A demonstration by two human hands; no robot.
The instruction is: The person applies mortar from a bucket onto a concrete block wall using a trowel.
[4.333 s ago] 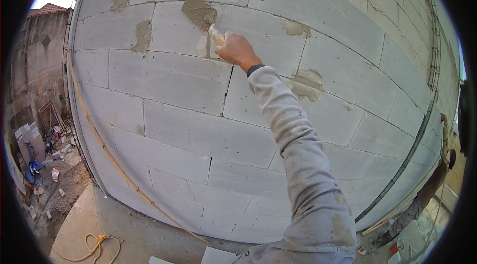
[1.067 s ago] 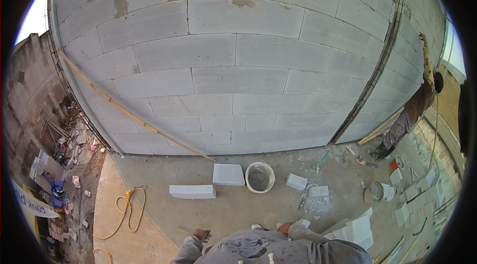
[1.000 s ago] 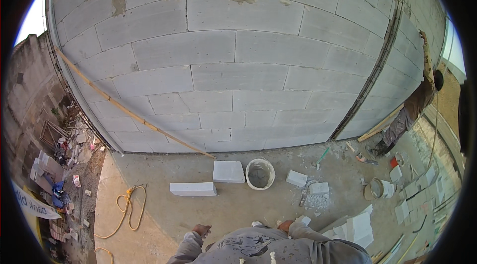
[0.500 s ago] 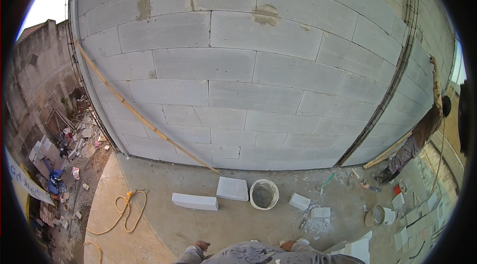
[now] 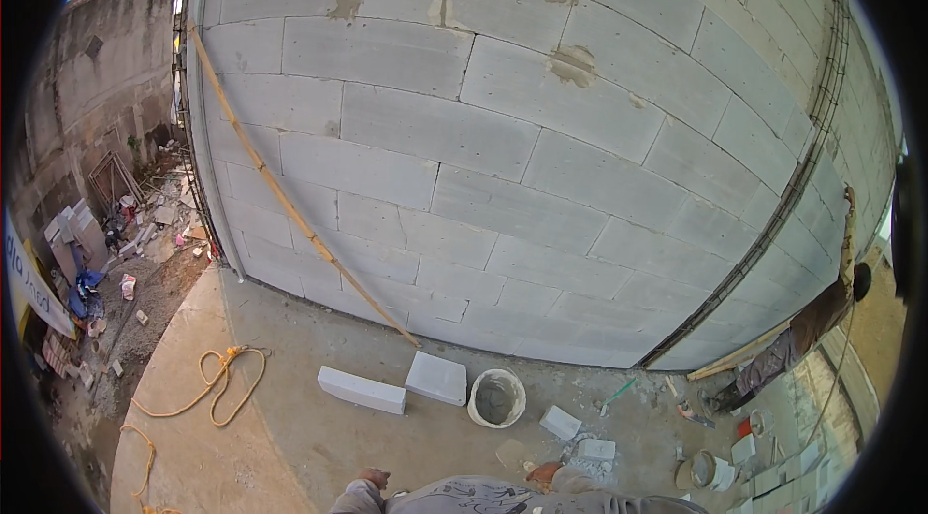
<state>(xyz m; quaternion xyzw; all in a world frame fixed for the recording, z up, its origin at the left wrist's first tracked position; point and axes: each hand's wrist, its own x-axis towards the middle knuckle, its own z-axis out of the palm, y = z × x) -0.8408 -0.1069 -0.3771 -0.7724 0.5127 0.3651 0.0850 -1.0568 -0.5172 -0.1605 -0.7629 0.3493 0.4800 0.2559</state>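
Note:
My left hand (image 5: pixel 374 478) hangs low beside my grey, printed shirt (image 5: pixel 474 495), its fingers loosely bent and nothing visible in it. On the other side of the shirt is my right hand (image 5: pixel 544 474), fingers loose, with no held thing to be seen. Both hands are small in the picture. Ahead of them on the concrete floor stands a white bucket (image 5: pixel 497 398) with grey mortar inside. Left of the bucket lie a white block (image 5: pixel 436 378) and a longer, narrow block (image 5: pixel 362 389). Two cut block pieces (image 5: pixel 561 422) (image 5: pixel 596 449) lie to its right among white crumbs.
A tall block wall (image 5: pixel 483 185) rises ahead, with a wooden pole (image 5: pixel 290 200) leaning on it. Yellow rope (image 5: pixel 224 374) lies at left, near rubble (image 5: pixel 159 224). At right, a person (image 5: pixel 788 354) stands by the wall, near buckets (image 5: pixel 704 469) and stacked blocks (image 5: pixel 788 480).
The view has turned and tilted, so the wall slants and the floor things sit further left. My right hand shows more fully beside the shirt. The blocks and bucket have stayed in place.

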